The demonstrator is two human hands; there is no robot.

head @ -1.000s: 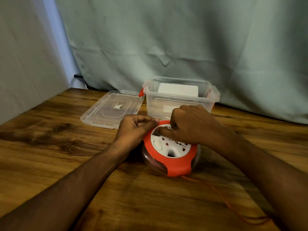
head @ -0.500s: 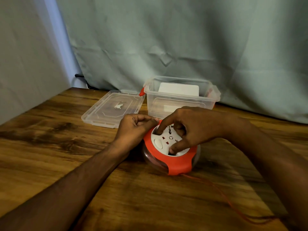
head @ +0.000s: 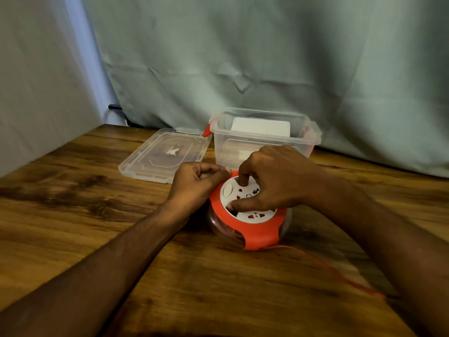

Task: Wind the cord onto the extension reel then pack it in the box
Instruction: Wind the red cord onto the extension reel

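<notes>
Now the right hand (head: 279,181) plants finger and thumb in the reel (head: 252,215)'s white dial, left hand (head: 196,183) curled shut on its nine-o'clock rim. Rigid, light-looking plastic; the thin, limp cord (head: 340,276) trails off at four o'clock.

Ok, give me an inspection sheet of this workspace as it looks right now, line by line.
Surface: wooden table, dark grain patches.
Job's things: orange extension reel in front of the open clear box; lid flat to its left.
Clutter: white item inside the box.
Grippers: left hand braces the reel's rim; right hand has fingers in the white hub.
Cables: orange cord trails right, unwound.
Surroundings: grey-green curtain.
</notes>
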